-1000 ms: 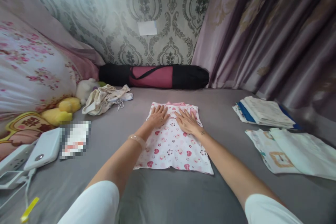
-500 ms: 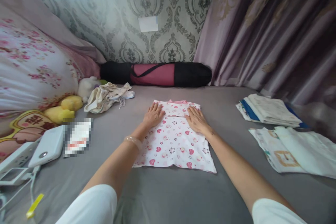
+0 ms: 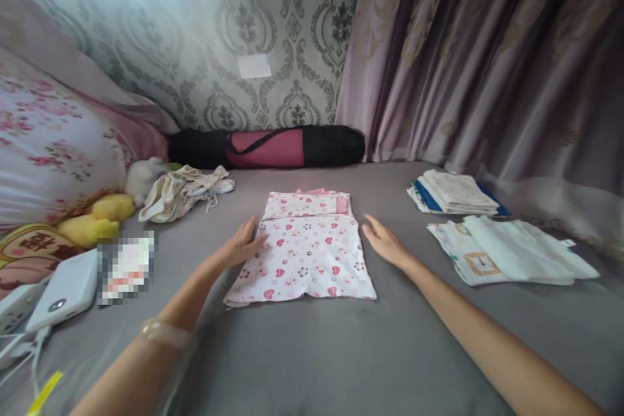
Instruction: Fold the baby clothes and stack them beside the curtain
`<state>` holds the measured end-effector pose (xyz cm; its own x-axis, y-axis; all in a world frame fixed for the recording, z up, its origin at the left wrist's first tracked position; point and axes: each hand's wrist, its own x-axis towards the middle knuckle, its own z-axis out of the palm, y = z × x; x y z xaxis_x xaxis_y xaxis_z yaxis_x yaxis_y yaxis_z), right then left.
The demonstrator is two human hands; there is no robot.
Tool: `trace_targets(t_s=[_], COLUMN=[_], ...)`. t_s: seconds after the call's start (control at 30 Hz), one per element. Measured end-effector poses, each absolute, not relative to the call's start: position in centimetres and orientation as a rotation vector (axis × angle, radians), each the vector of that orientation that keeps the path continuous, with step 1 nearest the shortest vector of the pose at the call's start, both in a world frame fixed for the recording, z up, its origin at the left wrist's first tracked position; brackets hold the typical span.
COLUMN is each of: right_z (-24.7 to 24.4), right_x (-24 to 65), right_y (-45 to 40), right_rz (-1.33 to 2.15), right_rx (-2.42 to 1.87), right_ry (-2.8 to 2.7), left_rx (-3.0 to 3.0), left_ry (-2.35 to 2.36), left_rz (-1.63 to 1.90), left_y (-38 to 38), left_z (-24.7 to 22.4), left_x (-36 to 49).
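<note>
The printed shirt (image 3: pixel 305 257) lay at the centre of the frame on a grey sheet (image 3: pixel 331 357), the left hand (image 3: pixel 238 246) and right hand (image 3: pixel 387 246) open by its edges, gripping nothing. Folded cloths (image 3: pixel 526 250) sat at right, a long bag (image 3: pixel 268 147) lay below the patterned wall (image 3: pixel 297 26) at upper centre, and a curtain (image 3: pixel 424 65) hung at upper right. Both hands, on the shirt half a second earlier, had moved out to its sides.

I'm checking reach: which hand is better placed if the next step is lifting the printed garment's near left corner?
Probably left: the left hand, open, is at the left edge of the printed garment, nearer that corner; the right hand, also open, is beside the opposite edge.
</note>
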<state>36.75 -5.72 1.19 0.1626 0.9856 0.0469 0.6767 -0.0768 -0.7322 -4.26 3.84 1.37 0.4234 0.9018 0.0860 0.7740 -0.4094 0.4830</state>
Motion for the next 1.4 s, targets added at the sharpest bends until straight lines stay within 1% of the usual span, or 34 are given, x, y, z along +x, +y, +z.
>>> trace_targets(t_s=[0.07, 0.13, 0.37, 0.5, 0.6, 0.73, 0.93, 1.1, 1.2, 1.4], right_z=[1.3, 1.3, -0.2, -0.4, 0.0, 0.9, 2.4, 3.5, 4.0, 5.2], right_x=[37.4, 37.3, 35.8, 35.8, 35.9, 35.7, 35.1, 35.3, 35.5, 35.1], right_y=[-8.2, -9.9, -11.7, -12.3, -12.9, -13.8, -14.5, -15.0, -15.3, -15.9], right_rz=[0.699, 0.683, 0.235, 0.168, 0.179, 0.208, 0.282, 0.332, 0.382, 0.547], right_rx=[-1.836, -1.807, -1.663, -1.635, -1.601, -1.554, -1.539, -1.470, -1.483, -1.489], right_ry=[-1.610, -1.690, -1.983, -2.022, -2.055, -2.101, -2.152, -2.209, -2.230, -2.259], left_rx=[2.255, 2.233, 2.351, 2.351, 2.312, 2.280, 2.239, 2.221, 2.229, 2.072], left_ry=[1.498, 1.534, 1.567, 1.590, 1.626, 1.672, 1.681, 1.627, 1.596, 1.479], left_rz=[0.412, 0.401, 0.501, 0.594, 0.640, 0.607, 0.434, 0.360, 0.375, 0.365], left_y=[1.5, -0.3, -2.6, -3.4, -4.1, -4.7, -5.3, -6.0, -6.2, -6.3], left_z=[1.3, 1.1, 0.2, 0.8, 1.6, 2.0, 2.8, 4.5, 5.4, 5.6], left_x=[-5.7, -6.2, -5.0, -5.1, -5.6, -6.1, -6.0, -5.9, -6.0, -6.2])
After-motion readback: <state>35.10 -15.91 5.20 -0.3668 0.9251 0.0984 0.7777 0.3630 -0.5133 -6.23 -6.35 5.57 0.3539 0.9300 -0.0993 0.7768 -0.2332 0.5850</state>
